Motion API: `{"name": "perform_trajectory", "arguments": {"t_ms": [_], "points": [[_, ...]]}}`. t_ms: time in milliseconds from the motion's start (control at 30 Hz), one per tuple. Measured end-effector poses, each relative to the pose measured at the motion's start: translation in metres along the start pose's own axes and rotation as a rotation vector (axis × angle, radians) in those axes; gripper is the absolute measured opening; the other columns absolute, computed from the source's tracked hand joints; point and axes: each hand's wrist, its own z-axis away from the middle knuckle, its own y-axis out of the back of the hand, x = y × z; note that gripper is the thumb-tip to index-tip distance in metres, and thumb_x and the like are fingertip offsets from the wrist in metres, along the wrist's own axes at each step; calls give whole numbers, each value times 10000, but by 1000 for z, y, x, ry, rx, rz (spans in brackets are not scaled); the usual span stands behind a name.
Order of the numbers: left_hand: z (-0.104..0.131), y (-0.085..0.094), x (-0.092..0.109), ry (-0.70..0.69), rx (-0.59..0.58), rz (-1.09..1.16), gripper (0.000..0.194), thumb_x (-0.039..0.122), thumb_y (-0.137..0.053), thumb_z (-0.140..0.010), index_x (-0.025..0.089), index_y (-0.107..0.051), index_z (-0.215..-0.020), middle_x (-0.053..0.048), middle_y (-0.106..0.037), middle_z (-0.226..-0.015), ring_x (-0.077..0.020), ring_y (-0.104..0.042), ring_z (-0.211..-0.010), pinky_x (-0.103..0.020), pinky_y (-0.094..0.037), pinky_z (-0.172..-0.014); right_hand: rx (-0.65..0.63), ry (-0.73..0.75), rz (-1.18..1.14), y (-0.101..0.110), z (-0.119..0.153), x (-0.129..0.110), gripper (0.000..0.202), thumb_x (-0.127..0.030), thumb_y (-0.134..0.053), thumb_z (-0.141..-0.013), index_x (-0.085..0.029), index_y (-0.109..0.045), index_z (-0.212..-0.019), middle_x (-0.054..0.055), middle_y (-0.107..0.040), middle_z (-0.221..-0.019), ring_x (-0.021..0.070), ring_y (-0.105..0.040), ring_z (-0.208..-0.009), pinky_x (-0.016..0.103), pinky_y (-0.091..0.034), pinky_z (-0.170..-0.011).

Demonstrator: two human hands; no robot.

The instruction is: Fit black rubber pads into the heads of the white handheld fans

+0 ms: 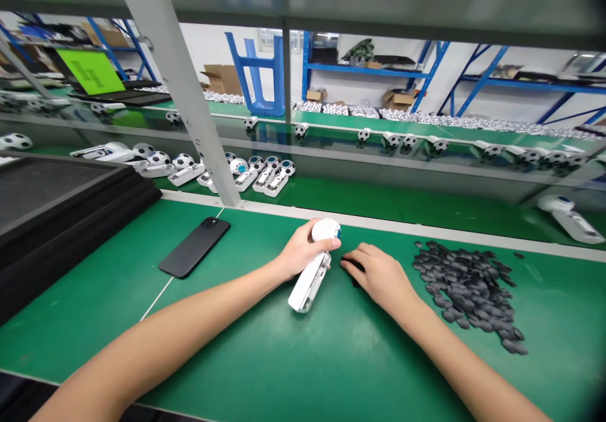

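My left hand [300,251] is closed around the neck of a white device [310,283] with a round ball head [326,229] and a long body tilted down to the left. A blue-green patch shows on the side of the ball. Just right of it, my right hand [381,273] is low over the green tabletop, fingers bent together. Something dark shows under its fingertips, perhaps one of the small black pieces, but it is mostly hidden. A pile of small flat black pieces [466,286] lies to the right of that hand.
A black phone [195,247] lies at left beside stacked black trays [71,220]. Beyond the table's white edge, a green conveyor belt [360,198] carries similar soccer-ball devices [279,179], with another device [570,218] at right. A grey post [182,87] rises left of my hands.
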Motion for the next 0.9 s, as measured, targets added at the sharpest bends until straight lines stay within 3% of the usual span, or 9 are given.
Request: {"name": "perform_trajectory", "arguments": {"t_ms": [167,267,367,433,533,633,800,900], "points": [[3,-6,-5,20,-31,-33,589,458,-814,-831,207,-481,-1247,17,-597,-913,-96,-607,-594,-237,-537,-551,1,-22,174,-4,-4,-5,207,-236,-552,-1030,-153,-725,-953,92,-685,-898,255,-692,-836,311,-489,-622],[5,-11,-7,-5,-44,-27,632,432,-832,-813,210,-466,-1278,9,-587,-949,-100,-609,-622,-245,-536,-569,1,-7,95,-1,-4,5,218,-211,-531,-1034,-152,-732,-972,85,-696,-876,237,-697,-790,312,-503,-659],[8,-15,-3,-11,-60,20,639,411,-851,-793,222,-467,-1267,-5,-594,-986,-122,-629,-665,-286,-567,-622,24,3,-145,10,0,15,232,-230,-523,-1036,-187,-749,-1060,80,-748,-957,236,-722,-838,339,-547,-751],[11,-19,2,-29,-85,48,647,390,-841,-805,237,-450,-1298,-22,-604,-1036,-133,-640,-688,-310,-572,-658,71,-81,-402,23,5,14,214,-311,-571,-1026,-216,-761,-1037,61,-779,-967,242,-745,-866,358,-581,-793],[17,-24,11,-97,-74,-8,642,373,-778,-867,259,-397,-1371,-46,-608,-1112,-144,-639,-739,-309,-552,-699,139,-288,-887,42,13,2,262,-462,-707,-943,-203,-744,-966,61,-796,-885,256,-775,-848,368,-641,-784],[26,-30,20,-224,-31,-216,642,326,-746,-890,247,-381,-1413,-58,-582,-1144,-172,-615,-897,-299,-521,-801,178,-384,-1210,53,19,-18,343,-514,-786,-878,-184,-708,-936,76,-797,-835,243,-783,-797,338,-666,-730],[37,-35,29,-335,-49,-415,651,206,-661,-890,224,-332,-1451,-61,-576,-1117,-171,-590,-916,-288,-495,-820,153,-373,-1320,46,21,-32,362,-519,-810,-863,-177,-697,-901,76,-788,-806,221,-778,-773,306,-662,-720],[39,-36,31,-354,-65,-453,733,249,-732,-831,217,-332,-1445,-59,-593,-1100,-180,-594,-903,-303,-503,-821,119,-330,-1286,41,21,-30,353,-515,-801,-869,-179,-695,-894,57,-768,-776,205,-758,-743,299,-651,-714]]}}
